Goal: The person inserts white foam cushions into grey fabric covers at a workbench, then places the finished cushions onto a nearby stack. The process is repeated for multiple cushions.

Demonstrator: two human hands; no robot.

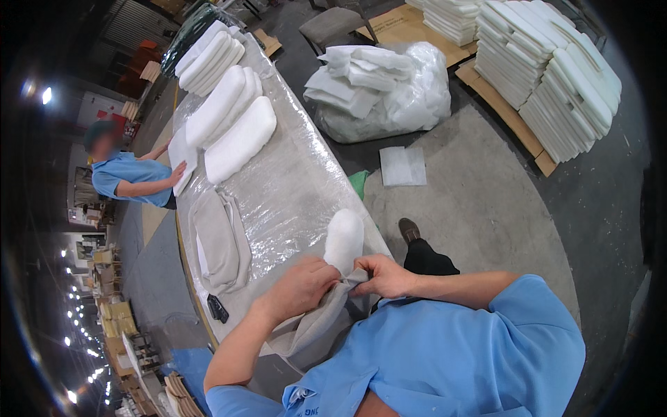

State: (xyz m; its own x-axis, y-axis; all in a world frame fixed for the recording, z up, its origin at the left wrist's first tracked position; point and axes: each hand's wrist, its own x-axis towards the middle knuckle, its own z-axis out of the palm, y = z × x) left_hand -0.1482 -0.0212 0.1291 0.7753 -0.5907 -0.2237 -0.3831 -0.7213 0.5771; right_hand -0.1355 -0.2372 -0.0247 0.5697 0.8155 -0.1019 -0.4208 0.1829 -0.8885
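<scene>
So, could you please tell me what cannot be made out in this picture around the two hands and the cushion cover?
Head view, the only one:
- Lower end of the white foam pad: inside the grey fabric cover.
- Left hand and right hand: fingertips buried in cover folds.
- Cover's lower part: behind the person's blue shirt.
- Small black object at the table edge: too small to identify.

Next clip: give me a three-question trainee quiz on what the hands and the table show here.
1. True or false: both hands grip the grey fabric cover.
2. What sticks out of the cover's open end? A) white foam pad B) black tool C) cardboard
3. What covers the table?

Key: 1 true: left hand and right hand pinch its opening. 2 A, the white foam pad. 3 clear plastic sheet.
</scene>
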